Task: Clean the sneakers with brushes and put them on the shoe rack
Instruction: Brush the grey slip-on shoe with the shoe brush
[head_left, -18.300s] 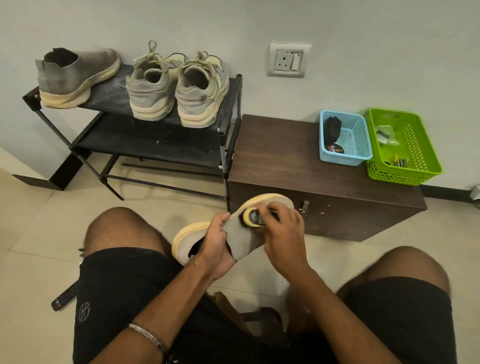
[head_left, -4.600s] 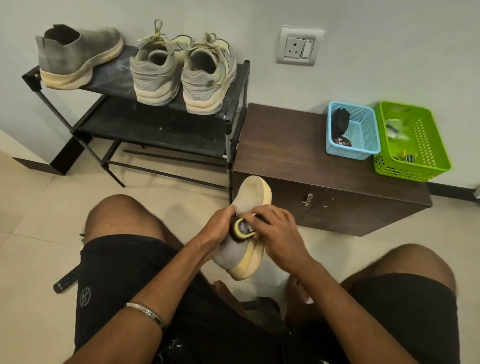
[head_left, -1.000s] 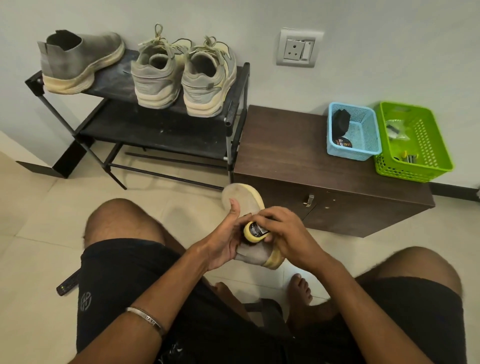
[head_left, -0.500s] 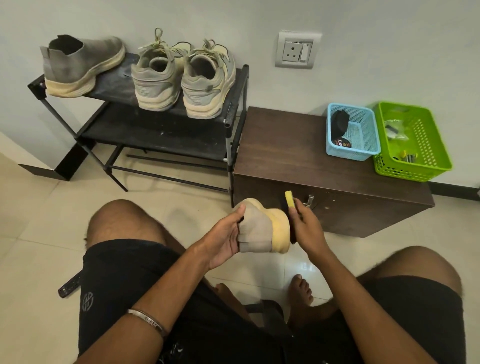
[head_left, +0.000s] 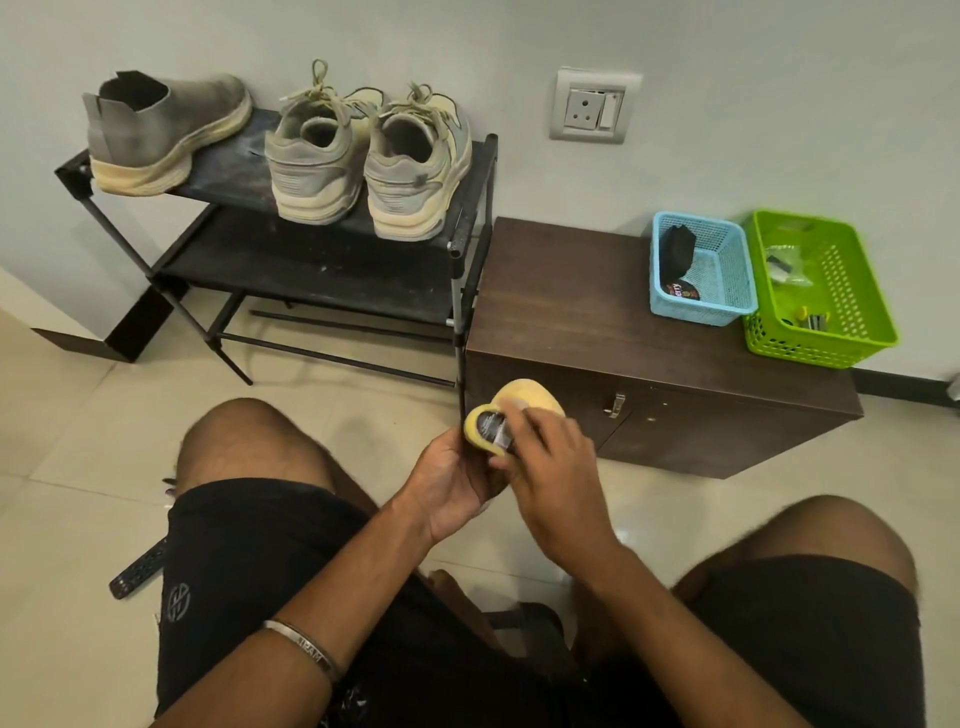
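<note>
Sneaker in hand (head_left: 527, 397): one, yellow sole poking up between both hands, near the cabinet (head_left: 571, 291) front.
Brush (head_left: 488, 427): one, yellow-rimmed, pinched in the right hand (head_left: 553, 467), touching the sneaker.
Left hand (head_left: 452, 483): curled around the sneaker from the left.
Shoe rack (head_left: 332, 260): far left, three sneakers on top — one slip-on (head_left: 156, 132), two laced (head_left: 363, 156).
Baskets: two, blue (head_left: 722, 291) and green (head_left: 841, 306), far right.

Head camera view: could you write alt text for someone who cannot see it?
A seated person's left hand holds a grey sneaker with a cream sole while the right hand works a yellow-backed brush on it. Three more grey sneakers sit on the black metal shoe rack.
</note>
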